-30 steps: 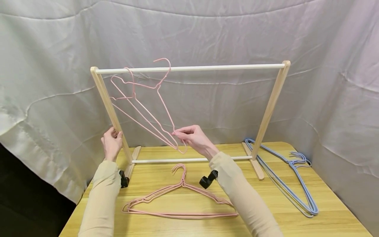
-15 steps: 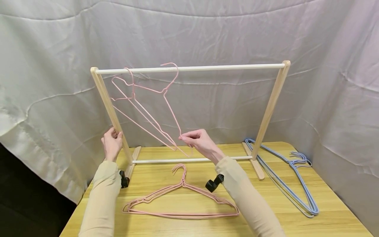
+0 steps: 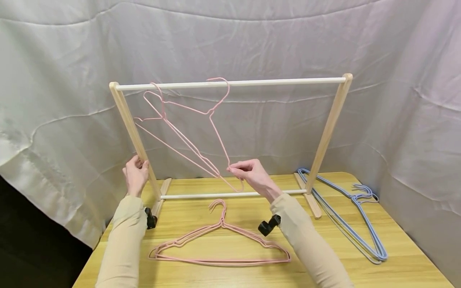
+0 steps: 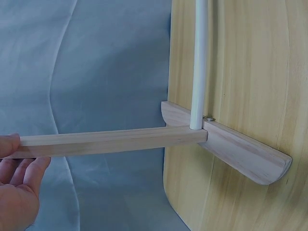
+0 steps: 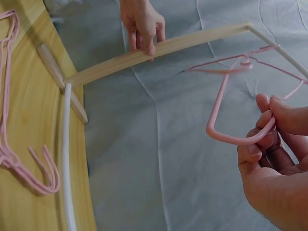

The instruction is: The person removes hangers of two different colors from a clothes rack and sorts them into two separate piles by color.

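Note:
My right hand (image 3: pixel 253 176) pinches the lower right corner of a pink hanger (image 3: pixel 219 134) between thumb and fingers. This hanger is tilted, and its hook reaches the white top rail (image 3: pixel 281 83) of the wooden rack; whether it rests on the rail is hard to tell. A second pink hanger (image 3: pixel 163 116) hangs from the rail near its left end, partly overlapping the first in the head view. With my left hand (image 3: pixel 135 176) I grip the rack's left post (image 3: pixel 129 120) partway up. In the left wrist view, thumb and fingers lie on opposite sides of that post (image 4: pixel 110 142).
Several pink hangers (image 3: pixel 219 262) lie stacked on the wooden table in front of the rack. Blue hangers (image 3: pixel 367 224) lie beyond the right post (image 3: pixel 329 128). A white lower bar (image 3: pixel 209 195) joins the rack's feet, and a grey curtain (image 3: pixel 230 44) surrounds the table.
My right hand has moved right and slightly down with the pink hanger, whose hook slid right along the rail and sits lower than before. My left hand has stayed on the post.

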A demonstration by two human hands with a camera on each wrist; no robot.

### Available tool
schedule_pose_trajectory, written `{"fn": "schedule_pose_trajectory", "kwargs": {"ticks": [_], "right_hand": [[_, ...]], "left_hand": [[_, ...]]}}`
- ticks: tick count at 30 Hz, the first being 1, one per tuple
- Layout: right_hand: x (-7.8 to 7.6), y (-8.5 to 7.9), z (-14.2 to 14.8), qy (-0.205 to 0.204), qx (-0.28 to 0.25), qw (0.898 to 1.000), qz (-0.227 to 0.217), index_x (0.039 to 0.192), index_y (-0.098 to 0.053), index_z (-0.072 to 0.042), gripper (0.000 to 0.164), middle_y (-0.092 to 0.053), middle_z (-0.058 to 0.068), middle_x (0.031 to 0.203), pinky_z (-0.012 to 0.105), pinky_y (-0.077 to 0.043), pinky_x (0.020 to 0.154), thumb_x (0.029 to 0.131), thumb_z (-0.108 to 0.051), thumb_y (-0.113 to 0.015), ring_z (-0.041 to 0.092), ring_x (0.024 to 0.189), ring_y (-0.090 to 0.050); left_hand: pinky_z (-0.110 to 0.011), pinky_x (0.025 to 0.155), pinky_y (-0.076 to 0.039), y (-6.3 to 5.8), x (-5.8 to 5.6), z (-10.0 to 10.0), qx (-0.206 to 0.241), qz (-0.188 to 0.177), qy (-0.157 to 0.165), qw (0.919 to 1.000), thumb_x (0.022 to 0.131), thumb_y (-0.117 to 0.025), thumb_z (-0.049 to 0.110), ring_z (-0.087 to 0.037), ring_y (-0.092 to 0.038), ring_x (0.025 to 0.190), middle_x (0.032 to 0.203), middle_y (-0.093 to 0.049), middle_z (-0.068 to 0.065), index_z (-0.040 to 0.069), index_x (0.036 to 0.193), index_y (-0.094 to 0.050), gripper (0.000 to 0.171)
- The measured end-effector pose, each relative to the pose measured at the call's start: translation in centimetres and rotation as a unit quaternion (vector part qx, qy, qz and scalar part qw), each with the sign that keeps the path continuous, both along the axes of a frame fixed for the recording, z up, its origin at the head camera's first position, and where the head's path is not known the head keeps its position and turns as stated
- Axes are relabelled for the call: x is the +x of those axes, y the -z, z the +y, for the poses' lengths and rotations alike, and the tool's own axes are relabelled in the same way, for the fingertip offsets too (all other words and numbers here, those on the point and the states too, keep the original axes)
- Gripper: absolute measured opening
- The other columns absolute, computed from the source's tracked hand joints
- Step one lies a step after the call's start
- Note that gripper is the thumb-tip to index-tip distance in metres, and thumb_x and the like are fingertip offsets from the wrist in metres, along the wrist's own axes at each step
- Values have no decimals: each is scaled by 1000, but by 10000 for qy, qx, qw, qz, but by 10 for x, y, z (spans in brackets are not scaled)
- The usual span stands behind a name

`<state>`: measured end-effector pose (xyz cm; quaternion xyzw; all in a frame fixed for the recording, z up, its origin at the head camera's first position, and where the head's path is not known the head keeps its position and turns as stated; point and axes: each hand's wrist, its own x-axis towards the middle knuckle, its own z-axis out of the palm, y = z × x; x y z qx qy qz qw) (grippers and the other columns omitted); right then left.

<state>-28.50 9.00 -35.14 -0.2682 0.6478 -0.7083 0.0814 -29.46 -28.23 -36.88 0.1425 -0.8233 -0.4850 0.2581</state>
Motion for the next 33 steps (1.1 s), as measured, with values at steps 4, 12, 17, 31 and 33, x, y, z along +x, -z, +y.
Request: {"fn": "schedule_pose_trajectory", "kwargs": {"ticks": [4, 12, 17, 31, 33], "right_hand": [[1, 5, 6, 32, 275, 9995, 164, 115, -59, 25, 28, -75, -12, 84, 21, -45, 72, 96, 4, -58, 7, 72, -53], [5, 23, 29, 200, 878, 9948, 474, 111, -68, 16, 28, -67, -10, 75, 23, -39, 65, 95, -6, -65, 8, 68, -48], [6, 39, 47, 196, 1070, 9935, 329, 112, -66, 18, 28, -72, -14, 82, 20, -43, 67, 96, -5, -64, 3, 73, -55], [7, 82, 97, -331, 1541, 9875, 96, 116, -61, 23, 35, -77, -8, 100, 19, -50, 72, 96, -6, -64, 1, 86, -65], [7, 87, 102, -475, 1611, 9857, 123, 115, -61, 23, 35, -77, -5, 101, 19, -50, 72, 96, -6, -64, 2, 85, -65]], "left_hand": [[-55, 112, -28, 0, 0, 0, -68, 36, -16, 10000, 101, -55, 11, -42, -36, 135, 135, -61, -27, 2, 134, -60, 35], [-55, 111, -28, 0, -2, 1, -15, 40, 14, 10000, 100, -55, 11, -41, -35, 135, 135, -62, -26, 1, 132, -61, 34], [-54, 110, -26, 0, -2, 1, -11, 67, 4, 10000, 100, -55, 11, -40, -35, 133, 134, -63, -25, 2, 132, -61, 33], [-54, 109, -26, 1, -1, 0, -28, 61, -16, 10000, 100, -55, 10, -40, -35, 131, 133, -63, -25, 1, 129, -62, 31], [-54, 108, -27, 2, -2, -1, -62, 77, -30, 9999, 100, -55, 10, -41, -36, 131, 132, -63, -26, 0, 128, -62, 31]]}}
